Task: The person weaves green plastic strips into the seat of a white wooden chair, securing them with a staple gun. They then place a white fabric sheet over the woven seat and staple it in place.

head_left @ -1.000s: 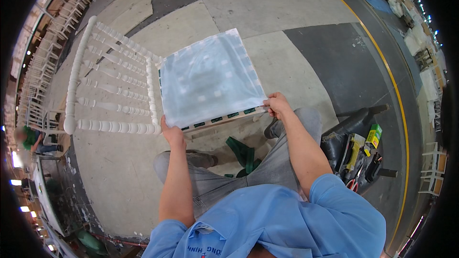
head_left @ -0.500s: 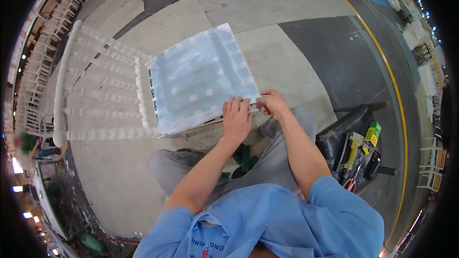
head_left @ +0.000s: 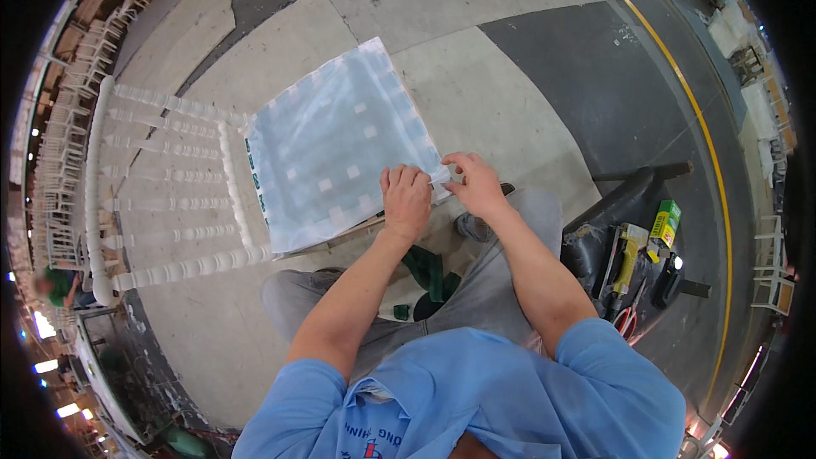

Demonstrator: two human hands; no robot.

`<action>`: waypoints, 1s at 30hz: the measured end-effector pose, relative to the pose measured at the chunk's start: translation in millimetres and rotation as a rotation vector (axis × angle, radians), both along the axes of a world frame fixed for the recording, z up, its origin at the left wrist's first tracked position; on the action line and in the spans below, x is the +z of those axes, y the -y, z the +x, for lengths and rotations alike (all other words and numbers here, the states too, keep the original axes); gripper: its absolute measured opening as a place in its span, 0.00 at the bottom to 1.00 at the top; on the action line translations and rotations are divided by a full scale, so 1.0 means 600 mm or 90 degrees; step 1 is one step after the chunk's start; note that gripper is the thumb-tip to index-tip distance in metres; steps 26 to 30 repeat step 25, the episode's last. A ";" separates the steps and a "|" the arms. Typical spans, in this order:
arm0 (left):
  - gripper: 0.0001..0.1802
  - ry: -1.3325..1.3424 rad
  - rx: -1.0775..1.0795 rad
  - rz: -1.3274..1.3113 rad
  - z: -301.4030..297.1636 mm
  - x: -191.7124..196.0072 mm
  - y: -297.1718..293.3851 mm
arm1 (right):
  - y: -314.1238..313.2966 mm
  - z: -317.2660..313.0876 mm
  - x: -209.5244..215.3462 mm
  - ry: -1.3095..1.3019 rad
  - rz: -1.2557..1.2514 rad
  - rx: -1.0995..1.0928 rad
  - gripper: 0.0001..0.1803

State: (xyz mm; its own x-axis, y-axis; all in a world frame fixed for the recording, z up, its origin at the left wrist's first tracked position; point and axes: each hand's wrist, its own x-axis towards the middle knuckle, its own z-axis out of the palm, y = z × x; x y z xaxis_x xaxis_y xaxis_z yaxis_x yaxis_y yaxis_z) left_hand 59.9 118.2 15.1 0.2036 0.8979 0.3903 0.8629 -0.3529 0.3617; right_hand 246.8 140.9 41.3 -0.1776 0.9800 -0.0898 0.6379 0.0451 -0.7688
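A white spindle-back chair (head_left: 161,195) lies on the concrete floor with its backrest to the left. Its seat (head_left: 336,149) is covered in translucent plastic film with small white squares showing through. My left hand (head_left: 406,200) presses on the film at the seat's near right corner, fingers curled over the edge. My right hand (head_left: 472,183) pinches the film at that same corner, close beside the left hand. Both forearms reach in from below.
A black stool (head_left: 625,212) stands at the right, with a yellow tool (head_left: 627,251), a green and yellow box (head_left: 665,223) and red-handled cutters (head_left: 627,319). A yellow floor line (head_left: 680,85) curves past. Stacked white chairs (head_left: 81,76) line the left side.
My left hand has moved from the seat's near left corner across to the near right corner, joining my right hand. The chair has shifted slightly in the view.
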 end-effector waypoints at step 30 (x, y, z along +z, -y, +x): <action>0.09 0.106 0.010 0.003 0.006 -0.025 0.017 | -0.001 0.003 -0.027 0.102 -0.006 0.067 0.26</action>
